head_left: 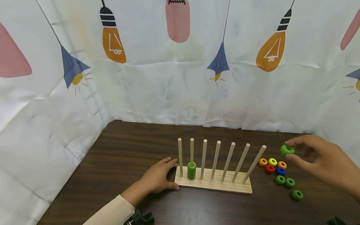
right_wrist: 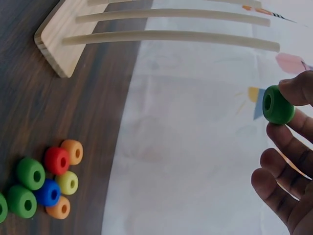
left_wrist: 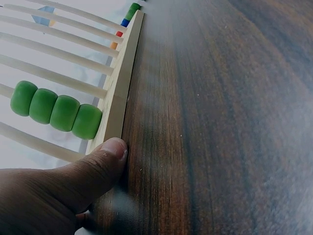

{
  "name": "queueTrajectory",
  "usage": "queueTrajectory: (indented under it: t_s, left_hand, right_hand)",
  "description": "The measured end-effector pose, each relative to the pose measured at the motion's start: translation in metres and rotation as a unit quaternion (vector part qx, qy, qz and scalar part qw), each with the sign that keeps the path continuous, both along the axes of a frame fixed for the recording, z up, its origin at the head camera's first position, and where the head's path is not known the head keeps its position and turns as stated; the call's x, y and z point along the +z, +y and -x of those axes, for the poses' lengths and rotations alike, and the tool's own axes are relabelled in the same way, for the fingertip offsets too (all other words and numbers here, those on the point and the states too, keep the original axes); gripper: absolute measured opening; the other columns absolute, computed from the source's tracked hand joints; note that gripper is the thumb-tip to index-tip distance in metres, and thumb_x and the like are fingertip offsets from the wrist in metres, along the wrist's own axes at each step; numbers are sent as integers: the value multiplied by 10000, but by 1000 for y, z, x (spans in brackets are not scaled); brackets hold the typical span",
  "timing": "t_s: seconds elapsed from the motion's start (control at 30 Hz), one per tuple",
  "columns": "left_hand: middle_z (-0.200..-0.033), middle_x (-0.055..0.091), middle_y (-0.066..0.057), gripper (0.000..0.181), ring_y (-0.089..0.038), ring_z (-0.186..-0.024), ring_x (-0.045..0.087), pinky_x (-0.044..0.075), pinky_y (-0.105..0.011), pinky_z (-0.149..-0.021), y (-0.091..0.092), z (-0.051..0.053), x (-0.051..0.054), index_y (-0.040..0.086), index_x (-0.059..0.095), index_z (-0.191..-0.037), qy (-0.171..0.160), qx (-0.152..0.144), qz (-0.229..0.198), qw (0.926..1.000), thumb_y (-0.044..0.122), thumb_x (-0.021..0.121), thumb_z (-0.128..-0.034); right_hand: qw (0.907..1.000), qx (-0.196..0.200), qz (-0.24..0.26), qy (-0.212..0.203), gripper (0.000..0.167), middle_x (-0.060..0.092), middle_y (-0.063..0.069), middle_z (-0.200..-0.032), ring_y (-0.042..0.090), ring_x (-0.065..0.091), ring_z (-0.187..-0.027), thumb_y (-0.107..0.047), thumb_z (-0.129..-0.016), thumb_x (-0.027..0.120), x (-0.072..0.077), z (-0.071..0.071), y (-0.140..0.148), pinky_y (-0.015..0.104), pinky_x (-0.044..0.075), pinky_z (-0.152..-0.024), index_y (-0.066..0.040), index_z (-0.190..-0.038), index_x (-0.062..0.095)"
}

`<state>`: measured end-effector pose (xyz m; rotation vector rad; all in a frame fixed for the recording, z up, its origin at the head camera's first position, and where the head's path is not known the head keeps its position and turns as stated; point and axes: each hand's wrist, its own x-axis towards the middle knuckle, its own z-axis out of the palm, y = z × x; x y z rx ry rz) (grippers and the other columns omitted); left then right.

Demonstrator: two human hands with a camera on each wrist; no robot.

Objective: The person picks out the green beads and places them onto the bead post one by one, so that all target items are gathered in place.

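Note:
A wooden board with several upright pegs (head_left: pixel 213 181) stands on the table, and several green beads (head_left: pixel 192 170) are stacked on its second peg from the left. My left hand (head_left: pixel 158 176) grips the board's left end, its thumb along the front edge in the left wrist view. Off to the right, my right hand (head_left: pixel 324 160) pinches a green bead (right_wrist: pixel 279 105) between thumb and fingers, above the table. Below it lie loose beads: a red bead (head_left: pixel 270 169), a blue bead (head_left: pixel 280 171), a yellow bead (head_left: pixel 272 161), two orange ones and several green ones.
The dark wooden table (head_left: pixel 124 155) reaches back to a white cloth (head_left: pixel 155 90) printed with lamps and bulbs. The pegs fan outward in the head view, the rightmost peg (head_left: pixel 254 164) leaning toward the loose beads.

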<state>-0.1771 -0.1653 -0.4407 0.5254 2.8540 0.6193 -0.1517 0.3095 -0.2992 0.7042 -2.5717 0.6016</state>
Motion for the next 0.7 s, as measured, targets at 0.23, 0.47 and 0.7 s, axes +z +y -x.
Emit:
queueTrajectory:
  t_s: [0.23, 0.47, 0.7]
  left_hand:
    - [-1576, 447, -30, 813, -312, -1478, 352, 396, -611, -1072, 0, 0, 1, 164, 601, -1430, -8, -44, -24, 10000, 492, 901, -750]
    - [-1573, 453, -28, 810, -311, -1478, 353, 398, -603, -1074, 0, 1, 1, 159, 606, -1423, 3, -55, -46, 10000, 485, 906, -745]
    - [-1574, 453, -26, 811, -309, -1480, 349, 394, -606, -1076, 0, 1, 1, 166, 605, -1425, 13, -54, -53, 10000, 491, 905, -745]
  right_hand:
    - [9999, 120, 2, 89, 493, 657, -134, -999, -5, 592, -748, -21, -716, 920, 7, 1, -8, 126, 439, -651, -223, -1117, 716]
    - [9995, 224, -149, 174, 476, 658, -125, -1041, 2, 574, -776, -71, -730, 925, 13, 3, -16, 117, 444, -689, -232, -1126, 716]
    - [9990, 366, -189, 200, 498, 667, -89, -1074, 13, 583, -772, -55, -723, 925, 18, 5, -22, 125, 456, -680, -220, -1141, 712]
